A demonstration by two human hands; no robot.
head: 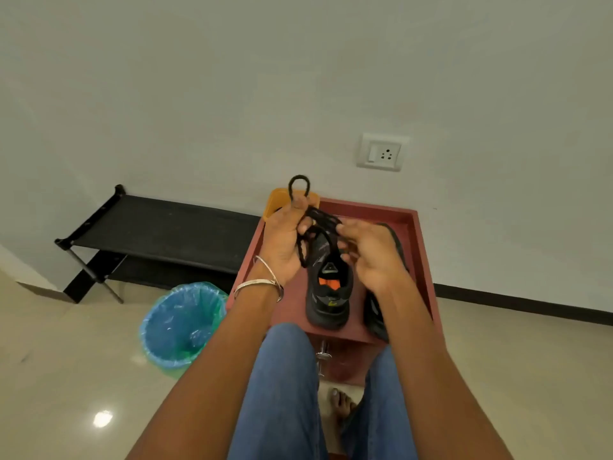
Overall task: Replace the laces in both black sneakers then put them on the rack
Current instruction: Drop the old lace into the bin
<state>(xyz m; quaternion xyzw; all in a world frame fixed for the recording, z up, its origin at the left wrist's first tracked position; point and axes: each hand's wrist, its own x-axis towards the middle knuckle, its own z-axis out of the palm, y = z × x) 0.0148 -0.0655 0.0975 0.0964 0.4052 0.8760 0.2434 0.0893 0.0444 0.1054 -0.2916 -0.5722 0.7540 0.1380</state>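
Observation:
Two black sneakers stand on a red-brown tray-topped table in front of my knees. The left sneaker shows an orange insole and a triangle logo on its tongue. The right sneaker is mostly hidden under my right wrist. A black lace is bunched between my hands above the shoes. My left hand grips it, with a loop sticking up over the fingers. My right hand pinches strands of the same lace.
A low black shoe rack stands against the wall to the left. A bin with a blue-green liner sits on the floor beside the table. An orange object lies at the table's far left corner. A wall socket is above.

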